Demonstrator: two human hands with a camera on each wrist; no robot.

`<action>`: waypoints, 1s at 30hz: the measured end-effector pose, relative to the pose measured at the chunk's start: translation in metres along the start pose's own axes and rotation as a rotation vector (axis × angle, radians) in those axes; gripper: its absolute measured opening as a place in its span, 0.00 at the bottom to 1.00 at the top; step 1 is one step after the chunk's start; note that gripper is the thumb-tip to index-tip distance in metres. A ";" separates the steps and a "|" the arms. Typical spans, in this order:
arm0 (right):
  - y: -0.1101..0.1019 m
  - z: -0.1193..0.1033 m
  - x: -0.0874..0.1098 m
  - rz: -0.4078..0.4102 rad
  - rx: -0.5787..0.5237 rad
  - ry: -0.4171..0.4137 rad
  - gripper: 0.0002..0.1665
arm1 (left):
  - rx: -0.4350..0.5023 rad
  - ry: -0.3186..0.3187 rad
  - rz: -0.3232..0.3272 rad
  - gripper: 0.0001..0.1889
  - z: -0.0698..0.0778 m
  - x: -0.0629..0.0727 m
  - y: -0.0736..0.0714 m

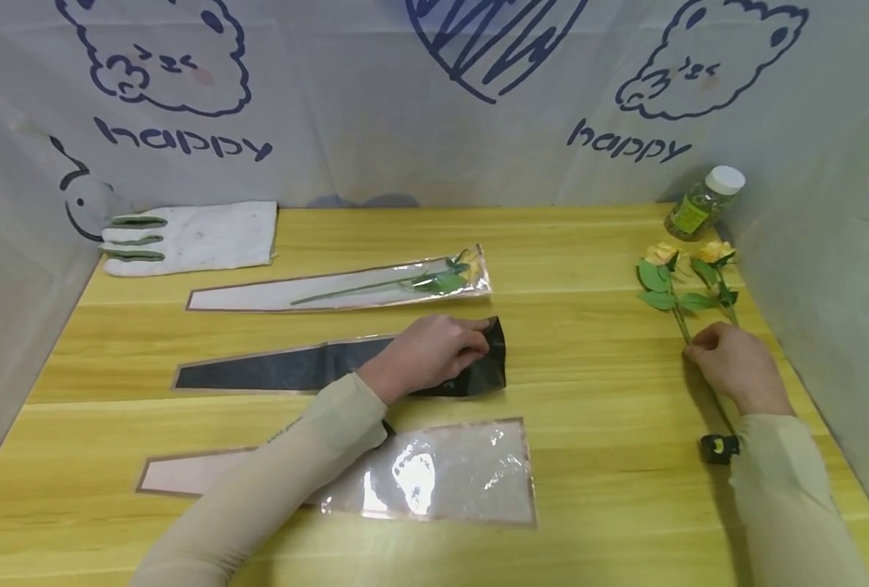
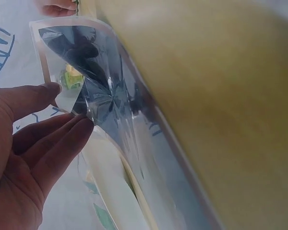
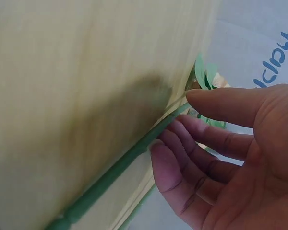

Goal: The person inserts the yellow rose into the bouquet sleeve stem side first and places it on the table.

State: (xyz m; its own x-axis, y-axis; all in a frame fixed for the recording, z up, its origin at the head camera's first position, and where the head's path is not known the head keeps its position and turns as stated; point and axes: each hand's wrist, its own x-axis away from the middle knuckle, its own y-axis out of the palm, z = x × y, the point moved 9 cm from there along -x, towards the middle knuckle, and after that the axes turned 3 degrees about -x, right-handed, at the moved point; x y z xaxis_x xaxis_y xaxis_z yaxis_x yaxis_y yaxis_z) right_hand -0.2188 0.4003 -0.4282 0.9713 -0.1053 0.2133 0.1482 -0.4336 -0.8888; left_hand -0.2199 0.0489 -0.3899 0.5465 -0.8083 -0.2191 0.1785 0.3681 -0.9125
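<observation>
My left hand pinches the wide right end of a black flower sleeve lying across the middle of the table. In the left wrist view, the thumb and fingers hold its edge and the mouth of the sleeve bulges and creases. On the right, my right hand pinches the green stem of a yellow rose between thumb and fingers, below its leaves. A second yellow rose lies just right of it, its stem partly hidden by the hand.
Behind lies a clear sleeve with a yellow rose inside. Nearer is a pale pink sleeve, partly under the left forearm. A white glove lies back left, and a white-capped jar stands back right. Cloth walls border the table.
</observation>
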 end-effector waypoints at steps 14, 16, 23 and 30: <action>0.003 -0.003 -0.004 -0.067 -0.052 -0.001 0.20 | -0.003 0.001 0.011 0.06 -0.001 0.000 0.000; 0.003 -0.006 -0.002 -0.081 -0.064 0.005 0.21 | -0.001 0.002 0.016 0.06 -0.001 0.000 0.000; 0.003 -0.022 0.004 -0.073 -0.163 -0.001 0.22 | 0.002 -0.002 0.023 0.06 -0.001 0.001 0.000; -0.001 -0.047 0.008 -0.049 -0.291 -0.056 0.21 | -0.004 -0.008 0.024 0.05 -0.001 0.001 0.000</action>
State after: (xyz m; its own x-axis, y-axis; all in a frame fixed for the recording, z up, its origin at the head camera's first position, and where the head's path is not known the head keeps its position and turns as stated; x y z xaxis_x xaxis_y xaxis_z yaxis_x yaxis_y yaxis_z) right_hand -0.2198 0.3572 -0.4065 0.9743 -0.0315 0.2232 0.1436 -0.6763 -0.7225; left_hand -0.2204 0.0476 -0.3910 0.5571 -0.7955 -0.2384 0.1616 0.3854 -0.9085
